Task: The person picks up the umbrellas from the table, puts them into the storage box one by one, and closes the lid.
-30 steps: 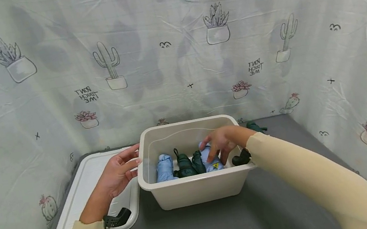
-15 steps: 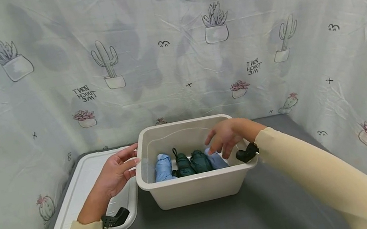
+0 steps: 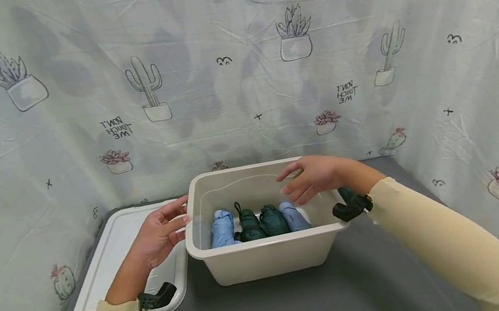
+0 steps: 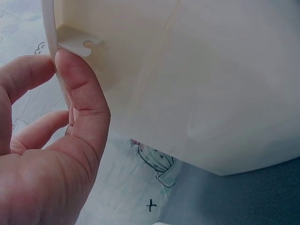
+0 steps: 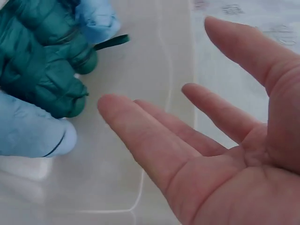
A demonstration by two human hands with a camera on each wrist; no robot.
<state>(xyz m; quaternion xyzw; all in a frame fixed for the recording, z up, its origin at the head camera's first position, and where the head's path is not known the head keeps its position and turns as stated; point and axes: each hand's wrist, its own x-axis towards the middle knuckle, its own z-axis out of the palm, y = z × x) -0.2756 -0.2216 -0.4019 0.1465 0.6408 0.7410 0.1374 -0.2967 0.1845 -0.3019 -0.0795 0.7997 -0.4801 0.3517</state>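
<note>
- While my left hand [image 3: 160, 237] rests against the left rim of the bin [image 3: 266, 257], thumb pressed to the lip and fingers loosely extended, it grips nothing; the wrist view shows the thumb on the rim edge.
- My right hand [image 3: 313, 176] hovers over the right half of the bin, fingers spread and relaxed, nothing held. Hands well apart, one on each side.
- Bin sits mid-table on the grey tabletop [image 3: 304, 306]. The lid [image 3: 113, 261] lies flat just to its left, partly under my left forearm.
- Inside, four folded umbrellas in a row along the bottom: a light blue umbrella [image 3: 223, 228] at left, two dark green umbrellas [image 3: 261, 223] in the middle, another blue umbrella [image 3: 293, 216] at right. They touch one another.
- Judging by this, packing looks finished and the lid is the step ahead. That would call for my left hand to leave the rim and pick up the lid, right hand meeting its far edge.
- Behind: curtain [image 3: 235, 70] printed with cacti.
</note>
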